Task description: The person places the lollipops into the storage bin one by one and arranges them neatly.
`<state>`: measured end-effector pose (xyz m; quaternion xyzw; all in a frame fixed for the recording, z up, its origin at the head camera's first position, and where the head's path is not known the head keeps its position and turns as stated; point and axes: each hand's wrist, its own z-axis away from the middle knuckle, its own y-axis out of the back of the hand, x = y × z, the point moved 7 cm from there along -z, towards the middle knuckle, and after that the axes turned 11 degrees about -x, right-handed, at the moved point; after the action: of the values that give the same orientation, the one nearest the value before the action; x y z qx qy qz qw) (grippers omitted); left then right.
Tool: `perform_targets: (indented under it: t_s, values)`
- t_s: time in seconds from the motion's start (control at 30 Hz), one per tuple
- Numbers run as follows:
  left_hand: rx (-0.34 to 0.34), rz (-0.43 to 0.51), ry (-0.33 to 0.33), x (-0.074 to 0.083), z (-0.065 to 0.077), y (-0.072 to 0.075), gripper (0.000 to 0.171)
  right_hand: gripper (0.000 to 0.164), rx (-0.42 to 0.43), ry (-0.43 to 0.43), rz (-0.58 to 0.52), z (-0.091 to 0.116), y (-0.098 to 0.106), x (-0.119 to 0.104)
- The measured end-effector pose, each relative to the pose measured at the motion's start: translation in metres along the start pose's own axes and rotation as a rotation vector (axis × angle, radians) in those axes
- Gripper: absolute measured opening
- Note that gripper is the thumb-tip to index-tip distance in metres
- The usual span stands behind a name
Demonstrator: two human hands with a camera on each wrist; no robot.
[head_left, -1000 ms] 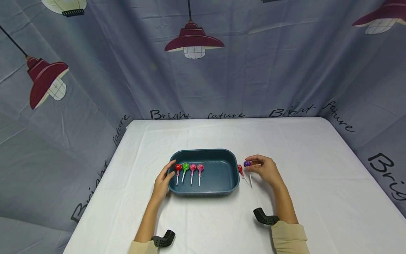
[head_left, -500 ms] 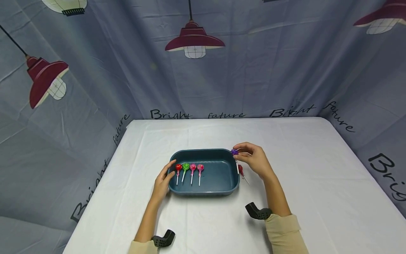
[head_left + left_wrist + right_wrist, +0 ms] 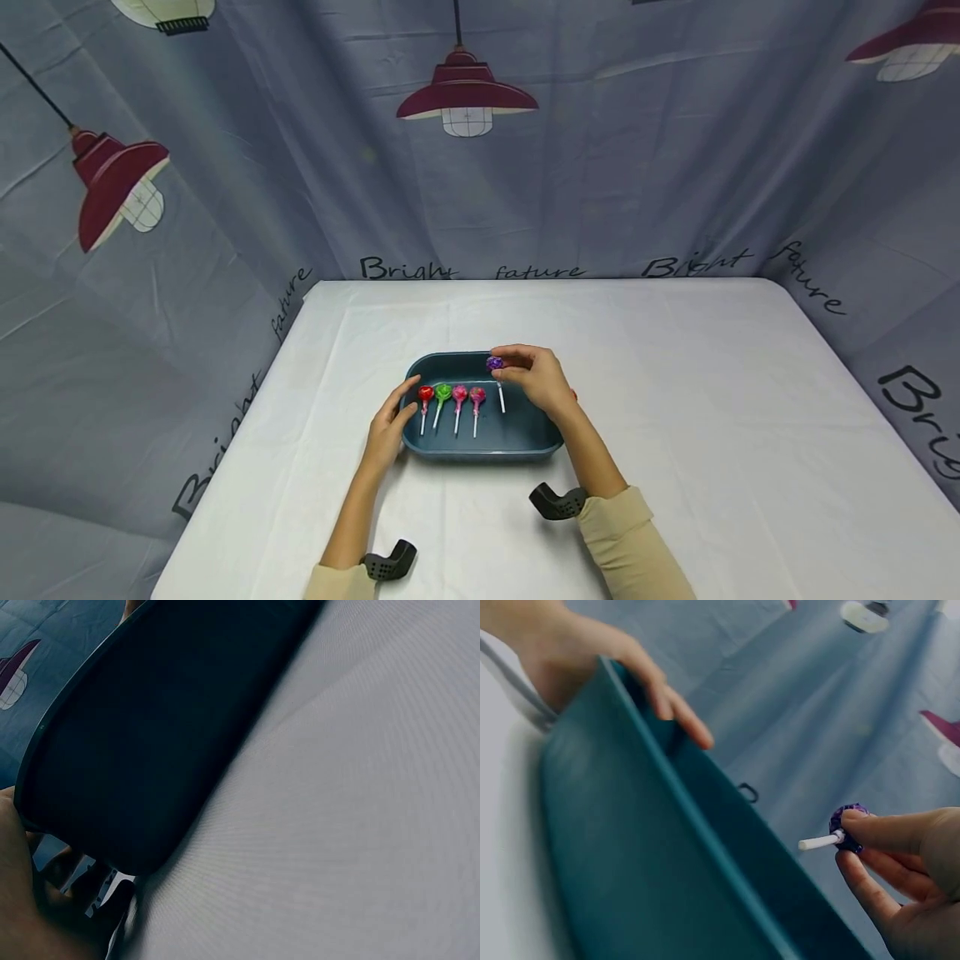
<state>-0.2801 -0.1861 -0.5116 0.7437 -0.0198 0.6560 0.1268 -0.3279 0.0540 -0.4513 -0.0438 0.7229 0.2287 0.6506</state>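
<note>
A dark teal tray (image 3: 483,456) stands on the white table. Four-sided with rounded corners, it holds several lollipops in a row at its left: a red lollipop (image 3: 426,393), a green lollipop (image 3: 443,393), and two pink ones, the right one (image 3: 477,395) nearest the middle. My left hand (image 3: 384,433) grips the tray's left end, fingers over the rim. Above the tray's inside, my right hand (image 3: 536,379) pinches a purple lollipop (image 3: 846,825) by its wrapped head between thumb and fingers, its white stick pointing down toward me. Its stick stays apart from the row.
Just right of the tray, a bit of another red lollipop (image 3: 575,394) shows behind my right wrist. The white cloth table (image 3: 712,400) stretches around the tray. A grey-blue curtain (image 3: 600,167) printed with lamps hangs behind it.
My right hand has carried the purple lollipop leftward from beside the tray, across its right rim, to over its inside. My left hand keeps its grip on the tray.
</note>
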Motion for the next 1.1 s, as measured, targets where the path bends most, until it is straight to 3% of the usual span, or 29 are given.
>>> perform_targets:
  t_s: [0.27, 0.5, 1.1]
  values:
    - [-0.020, -0.005, 0.017, 0.022, 0.005, -0.007, 0.041, 0.023, 0.050, -0.099, 0.128, -0.004, -0.012, 0.016]
    - [-0.029, 0.015, 0.039, 0.023, 0.004, -0.008, 0.041, 0.022, 0.092, -0.216, 0.202, -0.004, -0.015, 0.032]
    - [-0.006, -0.014, 0.033, 0.024, 0.007, -0.004, 0.040, 0.017, 0.055, -0.288, 0.324, -0.008, -0.020, 0.039]
